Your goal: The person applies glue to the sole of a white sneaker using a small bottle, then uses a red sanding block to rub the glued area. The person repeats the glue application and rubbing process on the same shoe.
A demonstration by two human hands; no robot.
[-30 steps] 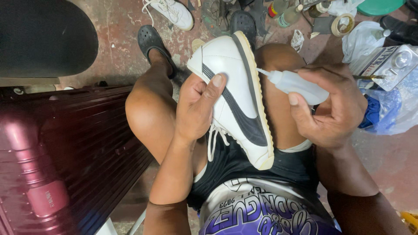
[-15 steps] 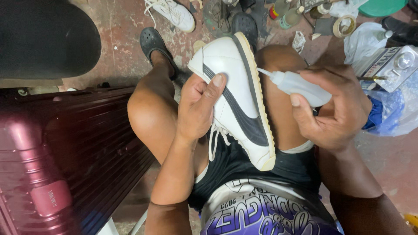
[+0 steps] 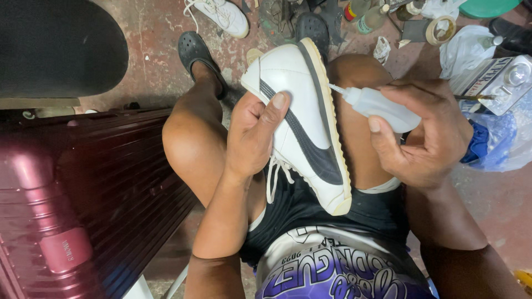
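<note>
A white sneaker (image 3: 302,105) with a black side stripe and a cream sole lies on its side across my lap, toe pointing away from me. My left hand (image 3: 252,135) grips its upper, thumb pressed on the white leather. My right hand (image 3: 424,135) holds a small translucent squeeze bottle (image 3: 379,105), and the bottle's thin nozzle touches the seam where the sole meets the upper. A thin stick or brush also pokes out of my right hand to the right. My bare knees frame the shoe.
A dark red ribbed suitcase (image 3: 83,210) stands at my left. On the concrete floor ahead lie another white sneaker (image 3: 221,14), a black clog on my foot (image 3: 194,52), bottles (image 3: 371,19), a tape roll (image 3: 440,27), plastic bags (image 3: 471,47) and a metal tin (image 3: 499,80).
Almost nothing has moved. Both hands keep their grip, and the bottle's nozzle stays at the sole seam with only a slight shift.
</note>
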